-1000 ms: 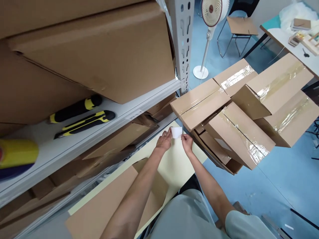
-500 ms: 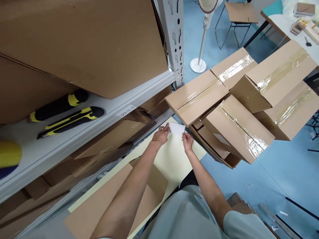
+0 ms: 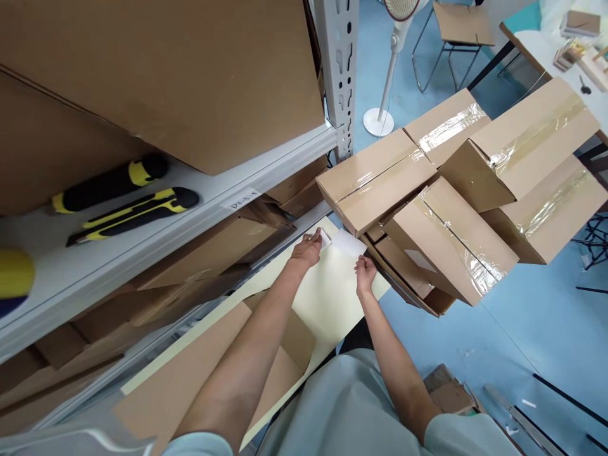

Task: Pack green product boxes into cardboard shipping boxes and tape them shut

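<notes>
My right hand [image 3: 365, 273] pinches the near right corner of a white slip of paper [image 3: 348, 242]. The slip lies slanted over the far end of a pale yellow board [image 3: 339, 288]. To its left, my left hand [image 3: 306, 248] rests with fingers stretched out on a second small white piece [image 3: 325, 239], partly covered by the fingertips. A narrow gap shows between the two white pieces. An open cardboard box [image 3: 297, 339] sits on the board below my left forearm, which hides part of it.
Taped cartons [image 3: 456, 240] are piled to the right of the board. A metal shelf [image 3: 285, 155] on the left carries a big carton [image 3: 213, 76] and two black-and-yellow cutters [image 3: 135, 218]. A white fan [image 3: 386, 95] stands beyond, and metal bars lie on the floor.
My right hand has moved right with the slip, which has come away from my left hand. A second white piece now shows under the left fingertips. The view has shifted slightly.
</notes>
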The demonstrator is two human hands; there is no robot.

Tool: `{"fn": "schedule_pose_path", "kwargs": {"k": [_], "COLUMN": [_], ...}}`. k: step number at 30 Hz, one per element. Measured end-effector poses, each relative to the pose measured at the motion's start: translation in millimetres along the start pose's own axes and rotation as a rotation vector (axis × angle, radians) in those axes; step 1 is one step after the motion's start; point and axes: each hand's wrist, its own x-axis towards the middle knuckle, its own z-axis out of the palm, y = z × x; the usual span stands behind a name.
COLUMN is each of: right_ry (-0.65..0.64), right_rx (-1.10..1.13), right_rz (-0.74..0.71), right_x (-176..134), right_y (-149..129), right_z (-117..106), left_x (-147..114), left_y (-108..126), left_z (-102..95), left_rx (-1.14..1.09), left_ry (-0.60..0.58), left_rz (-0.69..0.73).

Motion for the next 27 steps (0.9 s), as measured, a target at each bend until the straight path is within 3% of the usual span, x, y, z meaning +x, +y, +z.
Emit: {"fn": "schedule_pose_path", "kwargs": {"k": [6,11,15,18,19,23,27], "right_ry": [0.012,-0.078,-0.22,-0.435,-0.523,-0.881,-1.217], "right_rx": [-0.022,-0.059,-0.077,-0.14,-0.176,-0.335,-0.413], "right_rz": [-0.053,-0.171,-0.249,-0.385,-0.455,-0.9,-1.361], "right_x": [-24,-53,-87,-126,-143,-221,-301], "right_y": [-18,-54,-86,-113,-122,-154,-165], "right_z": [-32,-44,-43,-37,-34,-21,-4], "left_x": [-12,-67,-150,-226,-251,-346,-427], "left_y": [19,52,70,69,67,56,49], "left_z": [-4.7,-1.2,12.9,32.7,39.8,61.6,74.0], "left_rx": [-0.113,-0.317,-0.458,-0.568,-0.731,-1.429,-1.809], "left_ry": [0.074,0.28,0.484,0.634,0.691,0.889,1.117], "left_rz": [-0.023,-0.01,0.051,0.062,0.078,0.048,-0.022]}}
